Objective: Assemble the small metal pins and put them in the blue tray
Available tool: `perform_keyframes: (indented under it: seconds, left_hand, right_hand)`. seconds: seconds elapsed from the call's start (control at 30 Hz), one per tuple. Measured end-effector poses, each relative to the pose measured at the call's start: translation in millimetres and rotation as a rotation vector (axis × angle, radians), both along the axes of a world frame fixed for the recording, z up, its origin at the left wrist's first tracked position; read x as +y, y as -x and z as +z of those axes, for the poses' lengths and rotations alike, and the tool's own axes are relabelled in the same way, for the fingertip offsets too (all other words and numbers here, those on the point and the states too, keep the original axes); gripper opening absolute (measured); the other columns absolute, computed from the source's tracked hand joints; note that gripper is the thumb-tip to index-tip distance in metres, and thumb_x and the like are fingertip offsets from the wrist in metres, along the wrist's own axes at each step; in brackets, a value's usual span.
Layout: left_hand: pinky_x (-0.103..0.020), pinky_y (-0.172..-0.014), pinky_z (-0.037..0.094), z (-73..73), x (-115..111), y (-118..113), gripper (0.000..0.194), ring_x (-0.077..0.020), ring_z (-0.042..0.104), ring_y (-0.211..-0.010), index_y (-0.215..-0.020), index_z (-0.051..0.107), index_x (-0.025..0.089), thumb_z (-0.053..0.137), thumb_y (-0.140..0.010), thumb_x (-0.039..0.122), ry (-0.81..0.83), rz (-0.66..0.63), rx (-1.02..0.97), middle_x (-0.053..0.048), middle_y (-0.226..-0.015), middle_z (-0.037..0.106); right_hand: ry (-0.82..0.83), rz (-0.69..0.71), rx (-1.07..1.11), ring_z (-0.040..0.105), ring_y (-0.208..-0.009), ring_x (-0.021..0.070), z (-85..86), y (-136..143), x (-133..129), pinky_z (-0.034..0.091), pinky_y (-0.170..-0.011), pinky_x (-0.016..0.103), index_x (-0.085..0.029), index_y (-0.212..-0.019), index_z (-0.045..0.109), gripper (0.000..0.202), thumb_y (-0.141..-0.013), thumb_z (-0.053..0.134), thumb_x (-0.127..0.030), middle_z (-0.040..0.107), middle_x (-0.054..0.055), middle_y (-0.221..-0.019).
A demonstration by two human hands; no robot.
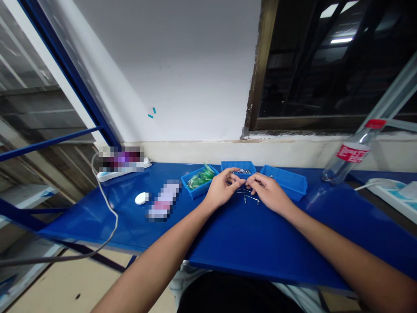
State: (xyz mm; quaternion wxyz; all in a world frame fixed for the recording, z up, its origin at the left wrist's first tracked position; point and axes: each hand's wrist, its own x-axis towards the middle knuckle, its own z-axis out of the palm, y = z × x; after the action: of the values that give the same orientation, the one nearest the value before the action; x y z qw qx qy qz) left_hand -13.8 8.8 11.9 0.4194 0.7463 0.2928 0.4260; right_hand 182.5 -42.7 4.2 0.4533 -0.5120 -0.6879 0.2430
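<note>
My left hand [225, 186] and my right hand [264, 191] meet above the blue table, fingertips pinched close together. Whatever lies between them is too small to make out. Under and just in front of the fingers are several thin metal screw-like pieces [250, 198] on the table top. Behind my hands stands a blue bin [247, 165] with small shiny metal parts in it. To the left, another blue bin [194, 195] holds green and clear plastic pieces [202, 177]. A third blue bin [286, 181] sits beyond my right hand, with a small metal piece near its left end.
On the left of the table [234, 239] lie a blurred-out phone-like object [164, 200], a white oval case [141, 198] and a power strip [130, 168] with a grey cable [112, 217]. A red-capped plastic bottle [353, 152] stands at the right, near another white strip [391, 195].
</note>
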Motion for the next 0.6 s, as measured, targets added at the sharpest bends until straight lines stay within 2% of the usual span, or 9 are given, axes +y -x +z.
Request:
perform_keyframes:
  seconds: [0.13, 0.27, 0.43, 0.5, 0.6]
  left_hand:
    - [-0.029, -0.084, 0.055, -2.4, 5, 0, 0.052, -0.0175, 0.071, -0.088, -0.131, 0.06, 0.013, 0.079, -0.087, 0.032, 0.098, -0.008, -0.131, -0.009, -0.098, 0.075]
    - [-0.033, -0.087, 0.056, -2.2, 6, 0, 0.044, -0.0202, 0.073, -0.091, -0.119, 0.069, 0.012, 0.079, -0.085, 0.039, 0.147, -0.01, -0.099, -0.011, -0.1, 0.077]
    - [-0.032, -0.093, 0.053, -1.0, 5, 2, 0.027, -0.0221, 0.071, -0.1, -0.095, 0.08, 0.017, 0.078, -0.086, 0.043, 0.004, -0.009, 0.014, -0.009, -0.105, 0.077]
    - [-0.03, -0.088, 0.053, -0.9, 5, 2, 0.027, -0.0194, 0.071, -0.093, -0.095, 0.079, 0.017, 0.076, -0.087, 0.042, 0.011, 0.0, -0.009, -0.008, -0.101, 0.077]
    - [-0.024, -0.064, 0.05, -0.3, 4, 1, 0.033, -0.0119, 0.064, -0.063, -0.101, 0.072, 0.014, 0.071, -0.091, 0.046, 0.155, -0.023, -0.081, -0.004, -0.081, 0.074]
  right_hand:
    - [0.035, 0.108, 0.048, 0.065, -0.073, 0.0178, -6.3, 3, 1, 0.056, -0.068, 0.033, -0.023, -0.09, 0.068, 0.027, -0.1, 0.051, -0.042, 0.069, 0.005, -0.098]
    - [0.043, 0.115, 0.054, 0.064, -0.067, 0.017, -13.3, 4, 4, 0.057, -0.064, 0.033, -0.022, -0.094, 0.07, 0.027, -0.098, 0.056, -0.045, 0.069, 0.005, -0.094]
    - [0.015, 0.038, 0.017, 0.068, -0.079, 0.0208, -12.1, 3, 4, 0.057, -0.066, 0.033, -0.023, -0.092, 0.073, 0.025, -0.095, 0.061, -0.045, 0.07, 0.005, -0.093]
    - [0.005, 0.014, -0.011, 0.069, -0.083, 0.0219, -9.5, 3, 3, 0.057, -0.068, 0.034, -0.024, -0.093, 0.075, 0.023, -0.095, 0.061, -0.043, 0.073, 0.006, -0.097]
    - [-0.003, -0.025, -0.042, 0.071, -0.091, 0.0234, -5.7, 4, 1, 0.057, -0.073, 0.035, -0.025, -0.095, 0.075, 0.021, -0.094, 0.061, -0.041, 0.075, 0.006, -0.102]
